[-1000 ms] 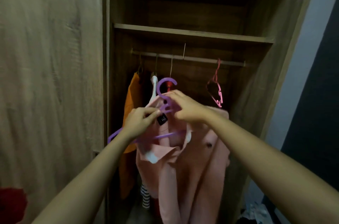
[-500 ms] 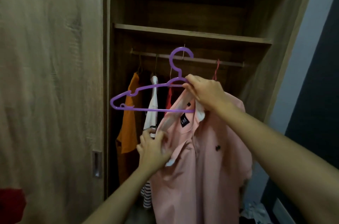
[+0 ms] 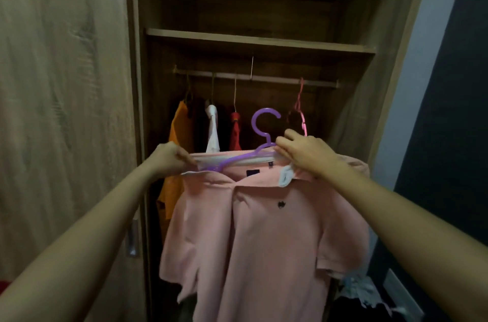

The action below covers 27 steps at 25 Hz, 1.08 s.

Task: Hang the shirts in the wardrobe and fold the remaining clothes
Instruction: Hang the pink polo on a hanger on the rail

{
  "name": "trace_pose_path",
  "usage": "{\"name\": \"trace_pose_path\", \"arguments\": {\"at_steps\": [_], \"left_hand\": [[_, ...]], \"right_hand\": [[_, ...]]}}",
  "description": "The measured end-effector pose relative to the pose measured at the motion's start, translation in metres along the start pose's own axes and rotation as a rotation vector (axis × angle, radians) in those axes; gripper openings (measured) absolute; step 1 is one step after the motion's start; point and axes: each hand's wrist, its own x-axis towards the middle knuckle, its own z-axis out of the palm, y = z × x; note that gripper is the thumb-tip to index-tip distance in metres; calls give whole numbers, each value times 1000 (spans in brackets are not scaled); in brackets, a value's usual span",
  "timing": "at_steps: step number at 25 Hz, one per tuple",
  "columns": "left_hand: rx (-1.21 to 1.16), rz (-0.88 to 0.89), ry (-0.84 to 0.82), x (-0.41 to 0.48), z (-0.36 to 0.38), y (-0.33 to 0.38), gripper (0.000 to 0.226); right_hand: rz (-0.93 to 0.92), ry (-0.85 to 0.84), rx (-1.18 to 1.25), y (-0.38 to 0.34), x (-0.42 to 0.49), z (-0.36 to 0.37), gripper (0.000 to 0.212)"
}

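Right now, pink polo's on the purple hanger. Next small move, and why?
Probably raise the purple plastic hanger so its hook goes over the metal rail, in the gap between red shirt and empty pink hanger. The pink polo shirt looks threaded; hook sits below the rail.

Pink polo shirt (image 3: 264,237) hangs collar-up, seemingly threaded on a purple hanger (image 3: 260,137), below the wardrobe rail (image 3: 277,80)

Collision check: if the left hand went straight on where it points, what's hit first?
Left hand pinches the pink shirt at its collar; beyond that, probably the white shirt on the rail, depth unclear.
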Motion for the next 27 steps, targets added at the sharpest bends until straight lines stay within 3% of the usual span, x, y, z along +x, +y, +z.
{"name": "trace_pose_path", "arguments": {"at_steps": [3,6,8,12,16,18,21,22,25,27], "left_hand": [[218,-28,390,-13,9,49,23],[373,410,593,-38,39,85,37],[400,643,521,-43,48,73,47],[237,290,503,-27,8,44,66],[163,445,385,-14,-18,43,30],[61,425,436,-8,-28,29,38],[-24,372,508,2,-42,-1,52],[-46,353,515,5,-47,-9,50],[-5,390,481,3,-55,-28,27],[-34,403,467,-1,-56,-34,15]], "right_hand": [[173,55,124,-27,12,1,33],[241,116,247,-33,19,-5,31],[245,152,293,-21,17,-11,30],[177,222,482,0,10,-14,28],[107,252,715,-7,15,-20,23],[168,293,690,-3,11,-24,44],[468,411,739,14,-13,-7,70],[526,389,804,16,-22,2,66],[495,320,930,22,-34,24,19],[556,362,1019,26,-31,25,17]]}}
